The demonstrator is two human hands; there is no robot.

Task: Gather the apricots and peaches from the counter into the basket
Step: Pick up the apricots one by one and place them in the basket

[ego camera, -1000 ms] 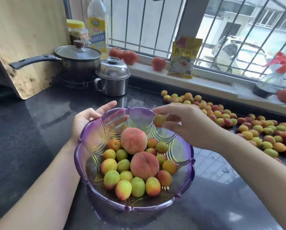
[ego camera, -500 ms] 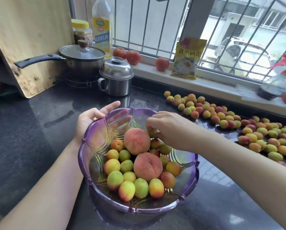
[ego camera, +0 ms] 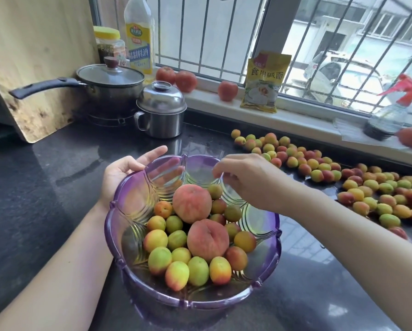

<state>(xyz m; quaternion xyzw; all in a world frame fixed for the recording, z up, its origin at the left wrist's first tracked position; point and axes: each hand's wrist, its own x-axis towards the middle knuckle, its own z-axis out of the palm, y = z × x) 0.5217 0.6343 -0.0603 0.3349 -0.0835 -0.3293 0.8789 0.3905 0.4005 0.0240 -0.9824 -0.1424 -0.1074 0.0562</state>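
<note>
Dark, glossy speckled tabletop [ego camera: 45, 187] fills most of the frame. Sitting on it at lower centre is a purple see-through basket [ego camera: 260, 280] loaded with fruit. Over on the right there's a big loose scatter of apricots [ego camera: 358, 187] lying straight on the stone, running from mid-frame to the right edge. Up top, left of centre, a small steel lidded pot [ego camera: 160, 111] stands on the tabletop, just beside a long-handled saucepan [ego camera: 109, 87] on its burner. A wooden cutting board [ego camera: 33, 68] leans at the upper left.
</note>
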